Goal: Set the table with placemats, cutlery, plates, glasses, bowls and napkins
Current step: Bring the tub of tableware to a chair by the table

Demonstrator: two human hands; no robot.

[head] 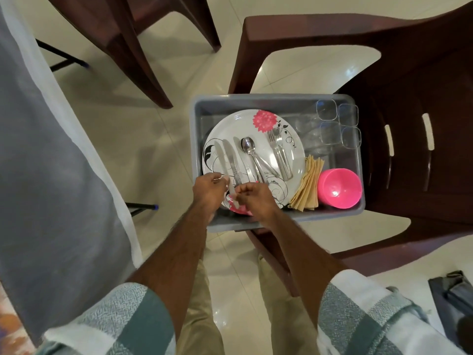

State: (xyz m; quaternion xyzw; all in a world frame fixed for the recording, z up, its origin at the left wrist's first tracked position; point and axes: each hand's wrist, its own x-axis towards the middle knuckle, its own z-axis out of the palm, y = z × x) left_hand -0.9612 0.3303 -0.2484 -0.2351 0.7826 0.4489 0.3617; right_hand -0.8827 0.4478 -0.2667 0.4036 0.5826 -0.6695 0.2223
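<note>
Knives [230, 160] on plate [289, 165]: long axes run away from person, handles nearest. Both hands at handle ends; L hand [208, 188] fingers curled, R hand [252, 196] likewise; grip itself can't tell.

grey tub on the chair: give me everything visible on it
The grey tub is a rectangular bin that looks like plastic, with rounded corners and a rolled rim. It sits level on the seat of a dark brown chair, its near edge overhanging the seat. Inside are a flowered plate carrying knives, spoons and forks, clear glasses, tan napkins and a pink bowl. Both hands reach in over its near rim.
</note>
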